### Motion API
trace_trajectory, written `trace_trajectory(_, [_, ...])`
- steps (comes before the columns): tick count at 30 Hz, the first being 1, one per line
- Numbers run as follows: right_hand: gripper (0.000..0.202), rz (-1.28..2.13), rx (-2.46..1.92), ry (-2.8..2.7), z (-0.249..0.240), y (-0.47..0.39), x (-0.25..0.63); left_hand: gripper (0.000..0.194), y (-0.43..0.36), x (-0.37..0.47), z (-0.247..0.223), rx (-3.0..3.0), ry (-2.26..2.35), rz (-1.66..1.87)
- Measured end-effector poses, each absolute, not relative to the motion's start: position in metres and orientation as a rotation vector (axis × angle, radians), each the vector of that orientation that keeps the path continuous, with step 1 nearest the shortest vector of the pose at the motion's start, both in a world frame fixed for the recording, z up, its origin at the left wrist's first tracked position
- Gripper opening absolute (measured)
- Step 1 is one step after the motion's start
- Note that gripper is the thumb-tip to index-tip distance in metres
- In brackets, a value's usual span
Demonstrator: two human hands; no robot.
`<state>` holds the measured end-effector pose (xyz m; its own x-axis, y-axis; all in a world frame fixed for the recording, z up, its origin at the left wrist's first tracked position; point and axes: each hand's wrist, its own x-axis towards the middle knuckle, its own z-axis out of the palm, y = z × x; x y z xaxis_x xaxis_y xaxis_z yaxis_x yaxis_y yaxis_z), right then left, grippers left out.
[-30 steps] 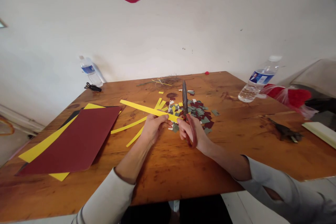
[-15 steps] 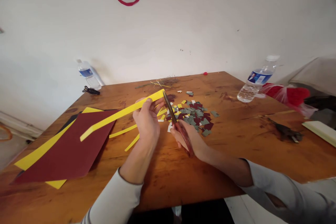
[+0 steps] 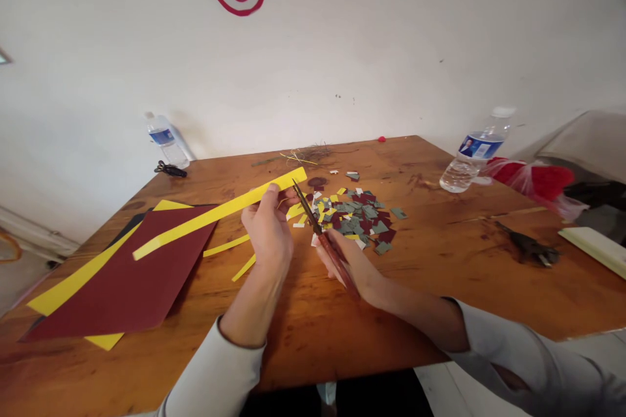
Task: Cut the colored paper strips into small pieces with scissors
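Note:
My left hand (image 3: 268, 228) pinches a long yellow paper strip (image 3: 210, 214) near its right end, holding it above the table. In my right hand (image 3: 349, 260) is a pair of scissors (image 3: 313, 218) with reddish-brown handles. The scissor tips meet the strip's lower edge, just left of its right end; whether the blades are parted is hard to make out. Below and beyond the hands lies a pile of small cut paper pieces (image 3: 369, 212) in grey, maroon, yellow and white. Two narrower yellow strips (image 3: 227, 245) rest on the table left of my left wrist.
Maroon and yellow paper sheets (image 3: 132, 273) lie at the left. Water bottles stand at the back left (image 3: 166, 140) and right (image 3: 472, 153). A dark tool (image 3: 528, 244) and a pale green-white block (image 3: 594, 247) are on the right. Dry twigs (image 3: 303, 155) lie near the wall.
The scissors' tips have shifted left from the strip's end corner to its lower edge. My left hand and the strip have moved slightly left.

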<state>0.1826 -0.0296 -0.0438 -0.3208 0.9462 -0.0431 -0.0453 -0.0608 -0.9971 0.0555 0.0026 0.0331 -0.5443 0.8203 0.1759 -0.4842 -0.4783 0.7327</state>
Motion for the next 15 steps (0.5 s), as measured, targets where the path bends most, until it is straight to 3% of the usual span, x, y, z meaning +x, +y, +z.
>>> trace_trajectory(15, [0.044,1.459,-0.930,-1.103,-0.051,-0.009,0.183,0.020,0.035,0.085,0.040,0.603,0.756,1.768])
